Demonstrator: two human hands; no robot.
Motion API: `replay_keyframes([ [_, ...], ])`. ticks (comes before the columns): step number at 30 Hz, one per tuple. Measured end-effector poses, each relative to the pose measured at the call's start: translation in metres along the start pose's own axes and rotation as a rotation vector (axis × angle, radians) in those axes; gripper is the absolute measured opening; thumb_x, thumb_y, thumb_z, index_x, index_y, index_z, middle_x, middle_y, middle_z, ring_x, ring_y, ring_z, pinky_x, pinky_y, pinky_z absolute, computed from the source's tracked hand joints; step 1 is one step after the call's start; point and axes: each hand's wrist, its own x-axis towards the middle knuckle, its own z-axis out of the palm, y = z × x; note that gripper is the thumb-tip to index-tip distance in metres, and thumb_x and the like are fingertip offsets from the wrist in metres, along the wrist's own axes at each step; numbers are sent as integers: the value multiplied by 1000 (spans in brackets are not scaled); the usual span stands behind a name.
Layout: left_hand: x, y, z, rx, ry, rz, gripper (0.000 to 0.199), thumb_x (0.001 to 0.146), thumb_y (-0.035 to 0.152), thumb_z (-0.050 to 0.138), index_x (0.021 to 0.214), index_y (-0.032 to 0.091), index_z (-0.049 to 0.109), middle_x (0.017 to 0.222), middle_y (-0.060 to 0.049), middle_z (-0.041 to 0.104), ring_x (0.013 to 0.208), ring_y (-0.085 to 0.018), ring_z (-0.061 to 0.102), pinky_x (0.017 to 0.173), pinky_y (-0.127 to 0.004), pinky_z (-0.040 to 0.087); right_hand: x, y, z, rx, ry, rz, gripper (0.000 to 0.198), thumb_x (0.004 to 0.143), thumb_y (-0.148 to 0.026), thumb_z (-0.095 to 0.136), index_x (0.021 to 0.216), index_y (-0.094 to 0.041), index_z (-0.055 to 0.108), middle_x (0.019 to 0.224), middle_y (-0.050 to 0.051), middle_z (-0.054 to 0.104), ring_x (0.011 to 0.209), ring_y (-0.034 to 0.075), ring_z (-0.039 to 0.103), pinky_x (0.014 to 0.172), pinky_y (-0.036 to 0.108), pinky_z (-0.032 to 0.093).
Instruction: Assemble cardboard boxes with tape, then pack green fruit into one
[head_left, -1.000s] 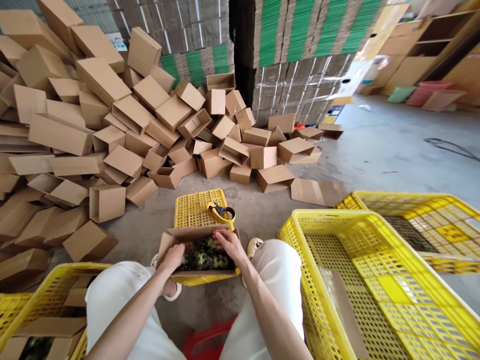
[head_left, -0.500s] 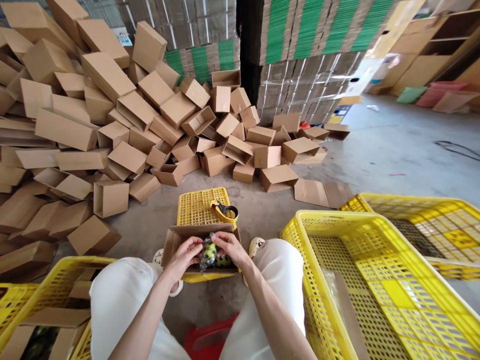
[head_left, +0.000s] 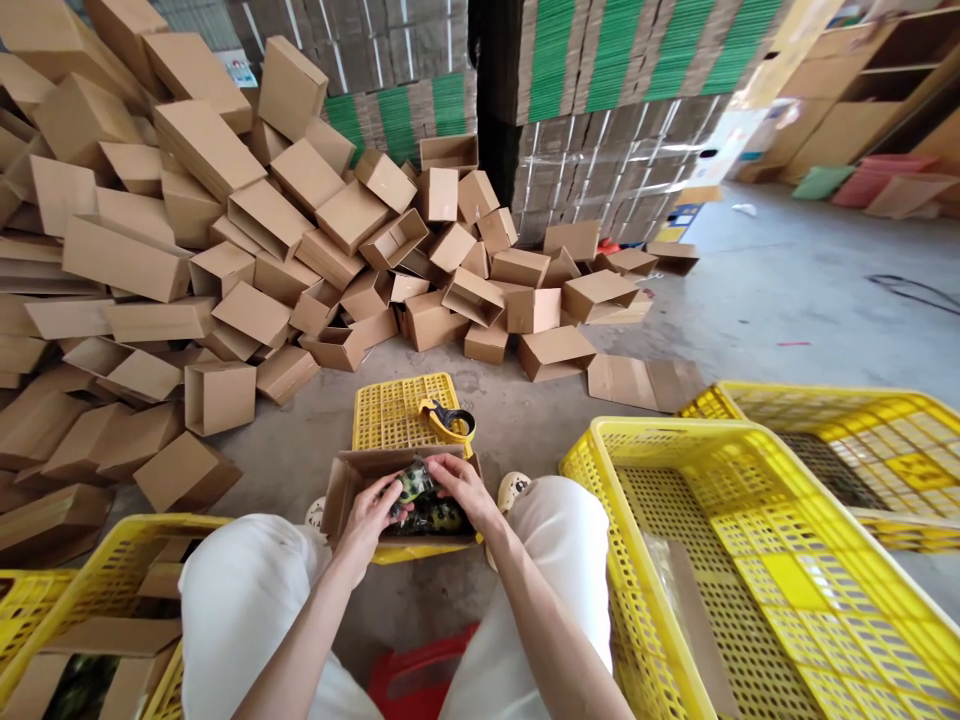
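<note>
Between my knees an open cardboard box (head_left: 346, 490) rests on an upturned yellow crate (head_left: 390, 412). Over its opening, my left hand (head_left: 375, 510) and my right hand (head_left: 459, 485) hold a plastic-wrapped green and black item (head_left: 414, 484) from either side. Its exact kind I cannot make out. Fingers of both hands are closed on its ends. Beneath it, more dark wrapped items (head_left: 439, 517) lie in the box. On the crate, just behind the box, lies a yellow and black tape dispenser (head_left: 450, 422).
Large yellow crates (head_left: 600, 500) stand at my right, one with a cardboard piece inside. Another yellow crate (head_left: 142, 530) at my left holds boxes. A heap of empty cartons (head_left: 255, 315) spreads ahead, before stacked flat cardboard (head_left: 592, 180). Something red (head_left: 420, 675) is beneath me.
The wrapped item has turned from nearly upright to lying more sideways between my hands. My left hand now sits lower along it, and more of the box's contents show.
</note>
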Motion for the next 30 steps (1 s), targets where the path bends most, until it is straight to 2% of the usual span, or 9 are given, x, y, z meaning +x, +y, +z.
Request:
replay_keyframes([
  [3, 0, 0, -6, -65, 9, -31, 64, 76, 58, 89, 123, 17, 78, 121, -15, 80, 78, -20, 80, 66, -26, 65, -1, -2, 0, 110, -62, 45, 51, 68, -59, 92, 102, -24, 77, 97, 0, 75, 83, 15, 67, 71, 25, 54],
  [10, -2, 4, -4, -110, -17, -8, 57, 83, 51, 87, 130, 20, 77, 136, -14, 75, 111, -26, 77, 87, -36, 68, -1, 1, 4, 184, 10, -9, 47, 63, -54, 96, 85, -24, 67, 79, -4, 67, 73, 13, 62, 66, 23, 53],
  [14, 3, 6, -11, -88, 31, 0, 55, 82, 47, 88, 128, 19, 77, 132, -14, 77, 104, -24, 79, 81, -31, 67, 1, 3, 1, 185, 62, -24, 49, 64, -57, 94, 80, -24, 62, 83, -2, 68, 77, 16, 66, 68, 27, 58],
  [18, 11, 9, -40, 161, 302, 19, 48, 89, 51, 79, 124, 18, 76, 114, -13, 81, 70, -19, 78, 57, -25, 59, 5, 6, -5, 174, 158, -9, 49, 69, -62, 87, 87, -24, 62, 93, 1, 72, 79, 17, 72, 69, 28, 59],
  [20, 13, 10, -57, 435, 334, 127, 45, 91, 49, 75, 126, 22, 75, 116, -12, 80, 80, -24, 80, 68, -31, 62, 7, 9, -6, 139, 151, 7, 48, 69, -60, 87, 91, -23, 65, 91, 2, 73, 78, 17, 72, 67, 28, 58],
  [23, 14, 9, -73, 835, 310, 354, 47, 92, 36, 71, 136, 22, 69, 142, -17, 69, 129, -36, 67, 108, -46, 55, 9, 14, -4, 92, 116, 38, 47, 69, -54, 88, 97, -20, 71, 86, 2, 74, 73, 17, 71, 62, 27, 56],
  [25, 14, 7, -72, 1002, 281, 430, 45, 92, 30, 67, 135, 21, 70, 152, -19, 61, 145, -38, 53, 120, -50, 43, 10, 16, -3, 68, 105, 45, 46, 71, -53, 87, 98, -19, 72, 85, 3, 75, 72, 16, 71, 62, 27, 56],
  [27, 16, 3, -62, 1062, 160, 387, 38, 92, 29, 65, 129, 22, 73, 145, -17, 66, 139, -36, 59, 119, -48, 43, 10, 17, -3, 53, 101, 45, 45, 73, -54, 85, 99, -19, 72, 87, 3, 76, 73, 16, 71, 63, 26, 56],
  [30, 23, -4, -36, 1030, -104, 155, 43, 82, 32, 77, 124, 25, 74, 133, -14, 71, 123, -33, 69, 111, -41, 48, 9, 17, -3, 31, 85, 49, 47, 74, -56, 84, 100, -18, 73, 88, 4, 76, 74, 15, 71, 65, 26, 55],
])
